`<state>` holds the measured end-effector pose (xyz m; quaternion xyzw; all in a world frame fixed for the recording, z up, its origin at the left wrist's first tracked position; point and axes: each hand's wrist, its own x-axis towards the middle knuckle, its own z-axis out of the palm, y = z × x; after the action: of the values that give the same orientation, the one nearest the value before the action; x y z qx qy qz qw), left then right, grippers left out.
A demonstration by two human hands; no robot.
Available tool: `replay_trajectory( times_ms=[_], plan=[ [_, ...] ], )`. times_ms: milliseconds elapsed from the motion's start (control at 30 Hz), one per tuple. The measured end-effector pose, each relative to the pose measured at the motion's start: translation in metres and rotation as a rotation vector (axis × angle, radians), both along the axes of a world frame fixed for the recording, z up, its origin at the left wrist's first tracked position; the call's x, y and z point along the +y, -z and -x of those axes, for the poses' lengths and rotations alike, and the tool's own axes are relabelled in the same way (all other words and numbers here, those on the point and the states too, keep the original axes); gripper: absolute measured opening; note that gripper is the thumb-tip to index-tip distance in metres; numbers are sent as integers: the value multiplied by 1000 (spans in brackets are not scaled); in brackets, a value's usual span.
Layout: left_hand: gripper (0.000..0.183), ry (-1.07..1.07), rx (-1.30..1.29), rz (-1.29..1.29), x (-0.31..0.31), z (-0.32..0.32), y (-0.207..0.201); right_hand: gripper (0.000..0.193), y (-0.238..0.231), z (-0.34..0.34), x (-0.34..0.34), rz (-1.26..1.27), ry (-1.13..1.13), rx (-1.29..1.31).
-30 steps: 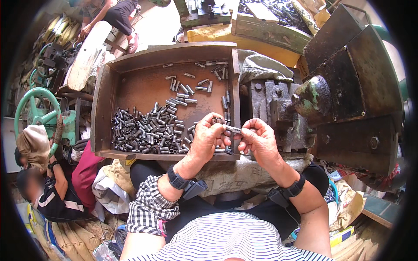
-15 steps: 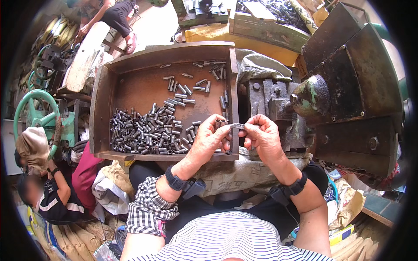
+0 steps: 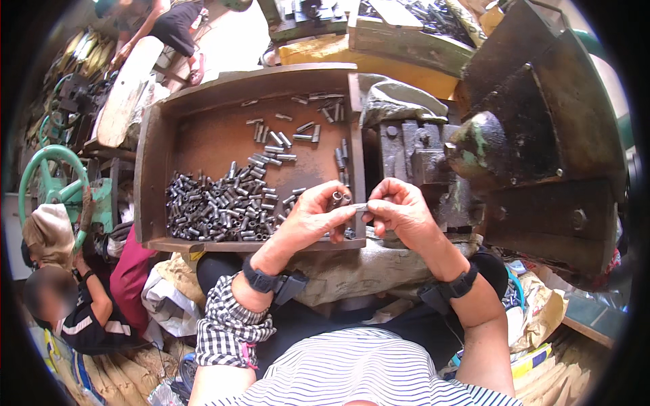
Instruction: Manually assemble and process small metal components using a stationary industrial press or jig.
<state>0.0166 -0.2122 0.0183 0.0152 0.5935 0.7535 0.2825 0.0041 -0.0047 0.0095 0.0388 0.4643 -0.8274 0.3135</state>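
Over the near right corner of a rusty metal tray (image 3: 150,176), both my hands meet. My left hand (image 3: 315,218) is closed around a few short metal tubes (image 3: 337,197), their open ends showing above the fingers. One small metal tube (image 3: 361,208) lies between the two hands, pinched by the thumb and fingers of each. My right hand (image 3: 406,218) is closed on that tube's right end, just past the tray's right wall. A heap of similar tubes (image 3: 217,206) fills the tray's near left part, with loose ones scattered toward the far right.
A dark, greasy machine (image 3: 487,152) stands right of the tray, with grey cloth (image 3: 399,98) behind it. Left is a green handwheel (image 3: 57,183) beside a seated person (image 3: 88,304). Another person (image 3: 169,30) sits at the far left. A bin of metal parts (image 3: 413,40) is at the back.
The tube between my hands has come slightly lower and nearer, and my right fingers have changed their pinch on it. My left hand still holds its tubes. The whole view has shifted a little.
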Motion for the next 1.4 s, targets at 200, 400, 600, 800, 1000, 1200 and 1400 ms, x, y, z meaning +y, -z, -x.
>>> replay_trajectory(
  times_ms=[200, 400, 600, 800, 1000, 1200, 1400],
  plan=[
    [15, -44, 14, 43, 1, 0, -6, 11, 4, -5, -3, -40, -67, 73],
    [14, -124, -151, -125, 5, -5, 5, 9, 6, -13, -11, -96, 56, 229],
    [10, -194, -142, -194, 8, -14, 5, 23, -17, -27, -8, -410, -12, 364],
    [12, -245, -119, -186, 12, -18, 2, 31, -112, -111, 65, -778, 184, 952],
    [14, -269, -29, -60, 11, -24, -11, 31, -163, -147, 183, -979, 1283, 1028],
    [15, -183, 56, -16, 48, -3, -21, 57, -88, -103, 225, -724, 1338, 883],
    [14, -259, 78, 2, 64, 27, -1, 54, -101, -96, 215, -649, 1391, 749]
  ],
)
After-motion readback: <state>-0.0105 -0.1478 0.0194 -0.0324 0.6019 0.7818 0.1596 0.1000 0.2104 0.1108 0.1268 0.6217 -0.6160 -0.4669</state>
